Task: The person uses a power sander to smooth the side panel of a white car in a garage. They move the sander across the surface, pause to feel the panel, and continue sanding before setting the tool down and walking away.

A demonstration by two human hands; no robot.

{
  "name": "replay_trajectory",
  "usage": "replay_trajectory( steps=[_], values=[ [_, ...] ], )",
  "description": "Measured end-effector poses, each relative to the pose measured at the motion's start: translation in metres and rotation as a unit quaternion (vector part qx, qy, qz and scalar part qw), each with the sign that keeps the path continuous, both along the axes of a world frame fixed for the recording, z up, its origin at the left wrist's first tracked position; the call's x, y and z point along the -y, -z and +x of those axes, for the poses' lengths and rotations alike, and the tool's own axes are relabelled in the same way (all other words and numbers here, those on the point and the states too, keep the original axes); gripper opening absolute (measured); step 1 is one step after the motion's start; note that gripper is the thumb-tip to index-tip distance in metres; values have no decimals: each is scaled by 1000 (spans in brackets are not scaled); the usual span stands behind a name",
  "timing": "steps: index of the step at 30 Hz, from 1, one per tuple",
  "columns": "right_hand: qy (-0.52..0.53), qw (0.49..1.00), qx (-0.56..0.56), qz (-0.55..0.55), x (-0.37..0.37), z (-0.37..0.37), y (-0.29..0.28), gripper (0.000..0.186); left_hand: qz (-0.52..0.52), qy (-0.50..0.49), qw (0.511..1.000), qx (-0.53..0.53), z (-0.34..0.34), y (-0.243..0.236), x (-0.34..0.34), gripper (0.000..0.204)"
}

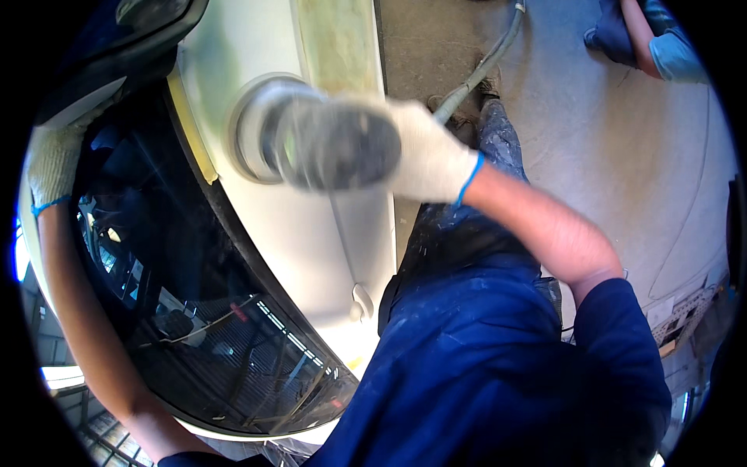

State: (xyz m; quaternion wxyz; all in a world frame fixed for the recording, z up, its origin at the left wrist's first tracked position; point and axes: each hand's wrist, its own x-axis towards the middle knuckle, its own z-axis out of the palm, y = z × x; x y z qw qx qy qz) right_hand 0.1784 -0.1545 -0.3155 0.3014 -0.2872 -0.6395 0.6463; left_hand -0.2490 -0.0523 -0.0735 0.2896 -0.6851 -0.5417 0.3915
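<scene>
My right hand, in a white knit glove with a blue cuff, is wrapped round a power sander with a dark body. Motion blurs the tool. Its round pad lies against the pale car door, which has greenish sanded patches. At the far left my left hand, gloved alike, rests on the car's edge beyond the dark side window. Its fingers look stretched out, partly in shade, and I see nothing held in them.
Yellow masking tape edges the window. A door handle sits low on the door. From near my right hand a grey-green hose runs up across the concrete floor. Another person's arm shows at upper right.
</scene>
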Motion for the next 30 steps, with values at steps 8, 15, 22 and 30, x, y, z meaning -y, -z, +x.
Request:
replay_trajectory(
  steps=[8,15,22,30],
  values=[
    [-101,979,122,-130,80,64,11,64,176,63,955,229,142,35,101,55],
    [90,962,108,-234,78,111,50,58,-131,-107,950,263,223,141,214,96],
    [107,922,174,-330,41,129,77,49,-14,-4,991,129,195,167,74,96],
    [139,899,145,-388,48,142,87,42,-109,-93,968,204,196,149,196,107]
  ],
)
